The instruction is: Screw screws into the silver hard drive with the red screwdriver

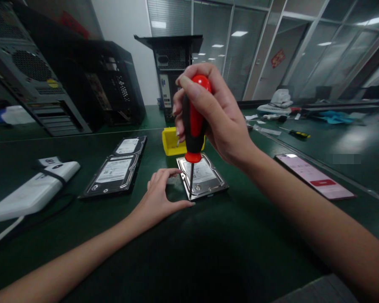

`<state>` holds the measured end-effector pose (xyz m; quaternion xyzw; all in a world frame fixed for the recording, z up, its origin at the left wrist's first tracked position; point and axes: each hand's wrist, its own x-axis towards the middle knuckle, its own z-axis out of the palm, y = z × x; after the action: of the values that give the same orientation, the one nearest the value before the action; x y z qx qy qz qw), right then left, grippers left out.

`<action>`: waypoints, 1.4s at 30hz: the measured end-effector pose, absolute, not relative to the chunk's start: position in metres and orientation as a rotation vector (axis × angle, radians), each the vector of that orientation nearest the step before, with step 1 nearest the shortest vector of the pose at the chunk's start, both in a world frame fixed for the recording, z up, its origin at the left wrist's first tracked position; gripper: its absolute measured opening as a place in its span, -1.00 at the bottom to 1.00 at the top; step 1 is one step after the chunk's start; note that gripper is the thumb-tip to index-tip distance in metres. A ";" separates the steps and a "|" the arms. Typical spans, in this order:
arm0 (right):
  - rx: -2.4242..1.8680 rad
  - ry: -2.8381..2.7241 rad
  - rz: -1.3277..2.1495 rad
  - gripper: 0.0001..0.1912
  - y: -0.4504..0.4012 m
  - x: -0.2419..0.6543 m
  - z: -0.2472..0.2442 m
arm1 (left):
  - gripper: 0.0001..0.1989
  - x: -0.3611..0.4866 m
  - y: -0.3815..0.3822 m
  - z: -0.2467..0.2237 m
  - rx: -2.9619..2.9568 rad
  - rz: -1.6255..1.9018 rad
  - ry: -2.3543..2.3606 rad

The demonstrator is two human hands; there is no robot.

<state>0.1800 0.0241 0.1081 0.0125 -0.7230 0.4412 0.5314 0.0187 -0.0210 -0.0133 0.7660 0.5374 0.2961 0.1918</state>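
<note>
My right hand (216, 109) is wrapped round a red and black screwdriver (194, 122), held upright. Its thin shaft reaches down to the near left corner of a silver hard drive (205, 174), which lies flat with its white label up. My left hand (159, 191) rests on the table and braces that same corner, index fingertip at the left edge and thumb along the near edge. The exact meeting of screwdriver tip and screw is too small to make out. Just behind the drive sits a yellow open bin (172, 143), partly hidden by my right hand.
More hard drives (115, 168) lie to the left, beside a white power strip (34, 189) with cables. A phone (316, 176) lies at right. Computer cases (113, 84) stand at the back; another screwdriver (295, 133) rests on the green table (240, 244).
</note>
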 end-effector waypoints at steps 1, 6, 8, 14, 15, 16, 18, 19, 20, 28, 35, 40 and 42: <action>0.030 -1.720 1.051 -0.83 0.023 0.181 0.109 | -0.24 0.019 -0.021 -0.014 2.153 0.845 1.503; -0.072 -1.769 1.059 -0.88 0.013 0.186 0.114 | -0.08 0.018 -0.019 -0.017 2.119 0.833 1.482; -0.088 -1.782 1.044 -0.92 0.011 0.187 0.116 | -0.08 0.018 -0.019 -0.018 2.119 0.828 1.484; -0.077 -1.804 1.031 -0.87 0.008 0.186 0.117 | -0.10 0.017 -0.019 -0.019 2.126 0.876 1.454; -0.058 -1.788 1.038 -0.88 0.009 0.185 0.116 | -0.11 0.017 -0.019 -0.019 2.123 0.877 1.440; -0.038 -1.772 1.045 -0.89 0.011 0.184 0.114 | -0.13 0.017 -0.018 -0.019 2.123 0.873 1.423; 0.004 -1.755 1.054 -0.90 0.017 0.181 0.110 | -0.17 0.018 -0.018 -0.018 2.129 0.853 1.384; 0.025 -1.754 1.049 -0.89 0.021 0.179 0.108 | -0.20 0.018 -0.018 -0.017 2.134 0.844 1.367; 0.082 -1.723 1.025 -0.84 0.025 0.178 0.106 | -0.22 0.018 -0.018 -0.017 2.140 0.834 1.355; 0.103 -1.689 1.013 -0.77 0.039 0.174 0.101 | -0.34 0.016 -0.018 -0.016 2.183 0.819 1.309; 0.078 -1.700 1.040 -0.81 0.028 0.177 0.104 | -0.34 0.017 -0.020 -0.014 2.177 0.805 1.311; -0.049 -1.760 1.050 -0.91 0.020 0.184 0.109 | -0.35 0.017 -0.021 -0.013 2.155 0.818 1.310; -0.042 -1.754 1.048 -0.91 0.020 0.185 0.110 | -0.36 0.017 -0.022 -0.013 2.141 0.820 1.312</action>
<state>0.1847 0.0197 0.1096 -0.0177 -0.7322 0.4376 0.5217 0.0172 -0.0218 -0.0128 0.7854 0.4812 0.3008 0.2473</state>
